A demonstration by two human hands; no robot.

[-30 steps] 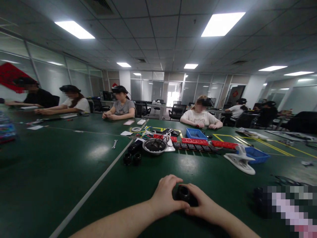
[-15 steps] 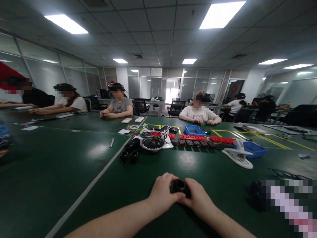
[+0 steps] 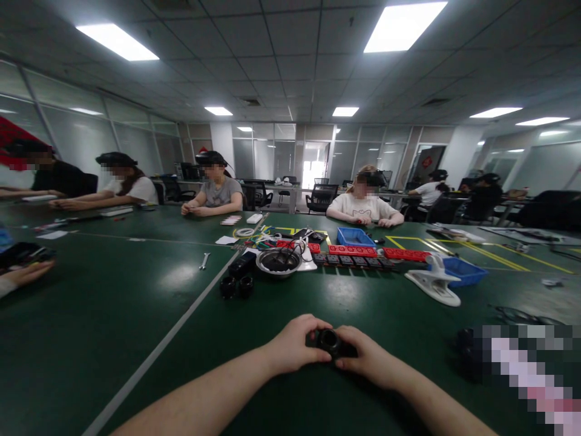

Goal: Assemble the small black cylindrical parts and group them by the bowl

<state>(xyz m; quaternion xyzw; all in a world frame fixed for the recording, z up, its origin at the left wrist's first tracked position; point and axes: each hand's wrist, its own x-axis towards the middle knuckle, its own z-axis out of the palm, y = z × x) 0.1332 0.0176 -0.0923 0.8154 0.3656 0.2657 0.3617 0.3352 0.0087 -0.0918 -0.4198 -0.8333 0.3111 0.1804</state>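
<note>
Near the front centre of the green table (image 3: 181, 327), a small black ring-shaped part (image 3: 329, 341) with a round opening on top sits between my hands. My left hand (image 3: 300, 344) grips its left side, fingers behind and thumb in front. On the right side, my right hand (image 3: 365, 355) has its fingers curled around the dark part, thumb at the front. Whatever lies lower between the palms is too dark to make out. Two similar black round parts (image 3: 236, 287) stand farther off to the left, beside a black boxy object (image 3: 242, 264).
Beyond my hands are a metal bowl (image 3: 278, 272), red strips (image 3: 353, 250), a white stand (image 3: 436, 281) and blue trays (image 3: 354, 237). A wrench (image 3: 204, 261) lies left. Another person's hand (image 3: 34, 274) holds a dark object at the left edge. People sit across the table.
My thumbs have moved apart at the front of the black part, and my right hand has shifted slightly right. At the left edge, another person's hand has come further into view with a dark object.
</note>
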